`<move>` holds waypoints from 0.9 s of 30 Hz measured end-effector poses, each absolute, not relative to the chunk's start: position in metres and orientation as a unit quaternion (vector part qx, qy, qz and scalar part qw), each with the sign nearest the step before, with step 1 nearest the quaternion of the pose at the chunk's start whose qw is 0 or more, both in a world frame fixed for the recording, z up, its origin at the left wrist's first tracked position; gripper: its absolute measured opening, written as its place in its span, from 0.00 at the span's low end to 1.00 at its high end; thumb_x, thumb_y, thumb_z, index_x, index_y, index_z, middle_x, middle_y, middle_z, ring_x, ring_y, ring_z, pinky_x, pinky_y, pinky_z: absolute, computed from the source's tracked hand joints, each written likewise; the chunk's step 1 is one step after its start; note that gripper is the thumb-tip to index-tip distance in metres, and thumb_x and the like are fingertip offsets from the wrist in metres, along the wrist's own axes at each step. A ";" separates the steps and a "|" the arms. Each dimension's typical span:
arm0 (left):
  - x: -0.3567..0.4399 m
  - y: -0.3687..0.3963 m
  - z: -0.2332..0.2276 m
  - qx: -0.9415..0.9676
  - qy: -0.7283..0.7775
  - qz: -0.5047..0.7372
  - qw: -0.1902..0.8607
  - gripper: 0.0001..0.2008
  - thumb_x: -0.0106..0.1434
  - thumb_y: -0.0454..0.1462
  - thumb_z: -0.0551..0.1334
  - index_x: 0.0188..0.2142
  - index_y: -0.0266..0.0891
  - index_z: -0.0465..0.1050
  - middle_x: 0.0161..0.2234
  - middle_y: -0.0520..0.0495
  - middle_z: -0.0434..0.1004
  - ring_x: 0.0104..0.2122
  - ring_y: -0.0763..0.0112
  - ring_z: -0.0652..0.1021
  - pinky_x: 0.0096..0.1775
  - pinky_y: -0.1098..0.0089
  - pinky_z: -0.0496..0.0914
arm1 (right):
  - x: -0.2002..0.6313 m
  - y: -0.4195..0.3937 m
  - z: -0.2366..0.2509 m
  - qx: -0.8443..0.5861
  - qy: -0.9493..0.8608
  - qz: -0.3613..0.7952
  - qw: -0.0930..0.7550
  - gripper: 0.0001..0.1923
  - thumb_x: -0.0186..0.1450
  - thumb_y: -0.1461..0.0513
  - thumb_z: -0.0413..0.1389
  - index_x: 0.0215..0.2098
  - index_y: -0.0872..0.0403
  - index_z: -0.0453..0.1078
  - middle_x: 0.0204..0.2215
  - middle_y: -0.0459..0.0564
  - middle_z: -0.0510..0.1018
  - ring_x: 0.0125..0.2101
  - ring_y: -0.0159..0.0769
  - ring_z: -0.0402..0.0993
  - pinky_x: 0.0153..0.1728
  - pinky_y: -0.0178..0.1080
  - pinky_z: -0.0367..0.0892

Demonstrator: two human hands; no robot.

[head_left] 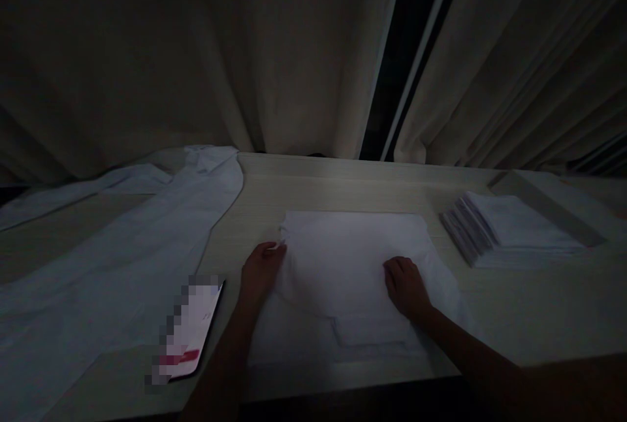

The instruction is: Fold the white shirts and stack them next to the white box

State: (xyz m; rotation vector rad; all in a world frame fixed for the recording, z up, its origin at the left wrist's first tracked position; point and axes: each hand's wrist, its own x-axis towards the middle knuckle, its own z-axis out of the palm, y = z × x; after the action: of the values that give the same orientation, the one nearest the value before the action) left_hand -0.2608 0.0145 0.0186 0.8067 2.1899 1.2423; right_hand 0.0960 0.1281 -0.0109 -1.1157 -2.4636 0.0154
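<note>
A white cloth garment (353,265) lies spread on the pale table in front of me, with a small folded flap or layer near its front edge. At its left side my left hand (262,268) is closed, with thumb and fingertips pinching the cloth's bunched edge. My right hand (405,285) rests on the right part of the same cloth, its fingers curled in against the fabric. Whether they grip a fold there is hard to make out in the dim light.
A neat stack of folded white cloths (514,229) stands at the right, beside a pale box-like object (563,200). Another long white garment (147,245) sprawls across the left side. A lit phone or tablet (193,330) lies near my left forearm. Curtains (304,56) hang behind the table.
</note>
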 end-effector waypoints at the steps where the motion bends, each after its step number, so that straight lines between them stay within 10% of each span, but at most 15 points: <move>1: -0.255 0.017 0.017 0.333 0.825 0.402 0.216 0.27 0.57 0.55 0.59 0.49 0.40 0.69 0.41 0.42 0.79 0.39 0.61 0.79 0.42 0.63 0.70 | 0.096 0.128 -0.011 -0.402 -0.890 0.006 0.217 0.09 0.68 0.65 0.47 0.43 0.54 0.68 0.40 0.55 0.71 0.42 0.43 0.64 0.46 0.46 0.60; 10: -0.247 0.015 0.006 0.378 0.900 0.149 0.158 0.23 0.59 0.51 0.56 0.47 0.38 0.67 0.39 0.37 0.79 0.40 0.52 0.78 0.37 0.62 0.68 | 0.095 0.129 -0.011 -0.402 -0.890 0.013 0.215 0.09 0.68 0.64 0.47 0.42 0.54 0.67 0.40 0.55 0.70 0.41 0.43 0.64 0.45 0.46 0.61; 20: -0.273 0.059 0.014 0.364 0.885 0.234 0.173 0.30 0.57 0.57 0.57 0.47 0.35 0.72 0.43 0.37 0.80 0.43 0.54 0.78 0.43 0.62 0.68 | 0.094 0.131 -0.013 -0.395 -0.888 -0.003 0.234 0.09 0.67 0.65 0.48 0.42 0.52 0.67 0.38 0.54 0.71 0.40 0.43 0.65 0.43 0.46 0.61; 27: -0.291 0.065 0.006 0.373 0.868 0.252 0.210 0.18 0.56 0.49 0.60 0.36 0.39 0.79 0.39 0.43 0.82 0.40 0.61 0.79 0.40 0.67 0.68 | 0.098 0.132 -0.016 -0.401 -0.891 -0.011 0.214 0.09 0.67 0.65 0.48 0.43 0.53 0.68 0.39 0.54 0.71 0.40 0.42 0.65 0.43 0.45 0.61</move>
State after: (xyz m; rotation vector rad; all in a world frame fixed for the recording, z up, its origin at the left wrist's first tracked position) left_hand -0.2907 0.0648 0.0060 1.0370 2.4123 0.7009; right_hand 0.0976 0.1320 -0.0162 -1.1137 -2.4710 -0.0305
